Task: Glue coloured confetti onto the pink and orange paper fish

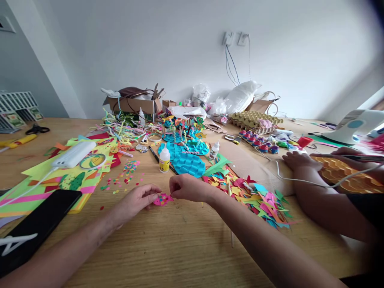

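Note:
A small pink paper fish [162, 199] with colored dots lies low over the tabletop between my hands. The thumb and fingers of my left hand [143, 199] are closed on its left edge. My right hand [187, 188] is curled in a pinch at the fish's right end; whatever its fingertips hold, if anything, is too small to tell. Just beyond the hands stands a glue bottle [164, 160] with a yellow label. Blue painted egg-carton pieces [189, 165] lie behind it. Loose paper dots [131, 167] are scattered to the left.
Colored paper scraps [255, 196] spread to the right, beside a second small bottle [214, 151]. Paper sheets [87, 192], a power bank [75, 154] and a black phone [45, 228] lie left. At right, another person's hand [301, 161] rests by an orange egg carton [345, 174]; a white cable crosses there.

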A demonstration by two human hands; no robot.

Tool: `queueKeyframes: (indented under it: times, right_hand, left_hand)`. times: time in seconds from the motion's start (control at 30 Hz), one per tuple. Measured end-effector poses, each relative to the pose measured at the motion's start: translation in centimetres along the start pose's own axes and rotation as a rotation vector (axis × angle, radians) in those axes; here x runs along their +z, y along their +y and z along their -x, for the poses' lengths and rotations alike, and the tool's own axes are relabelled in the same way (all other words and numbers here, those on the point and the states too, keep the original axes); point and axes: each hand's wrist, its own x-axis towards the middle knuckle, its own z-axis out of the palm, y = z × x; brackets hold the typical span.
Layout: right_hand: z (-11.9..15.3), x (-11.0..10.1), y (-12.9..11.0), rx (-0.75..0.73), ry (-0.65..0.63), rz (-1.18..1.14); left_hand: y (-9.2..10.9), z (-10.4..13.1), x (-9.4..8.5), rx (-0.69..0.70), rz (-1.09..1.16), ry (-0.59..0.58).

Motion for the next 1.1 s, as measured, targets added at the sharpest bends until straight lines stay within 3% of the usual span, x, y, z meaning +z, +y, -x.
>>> queueKeyframes:
  times: [0.5,0.7,0.93,1.1]
  right_hand:
    - [-1.0,2.3,1.1,0.038,0.122,-0.296]
    - [-1.0,2.5,0.4,0.073,0.113,-0.342]
    - [-0.9,2.4,-0.6,0.114,0.058,-0.295]
    - [-0.3,2.7,-1.1,0.107,0.058,-0.215]
  left_hand:
    - [-0.8,-0.8,-0.8,0.048,-0.010,0.049]
    - [-1.1,-1.0,-1.5,0.061,-0.096,0.068]
    - [0.2,-0.3,-3.1,0.072,-0.214,0.106]
    - [0.7,-0.5,-5.7,0.100,-0.215,0.217]
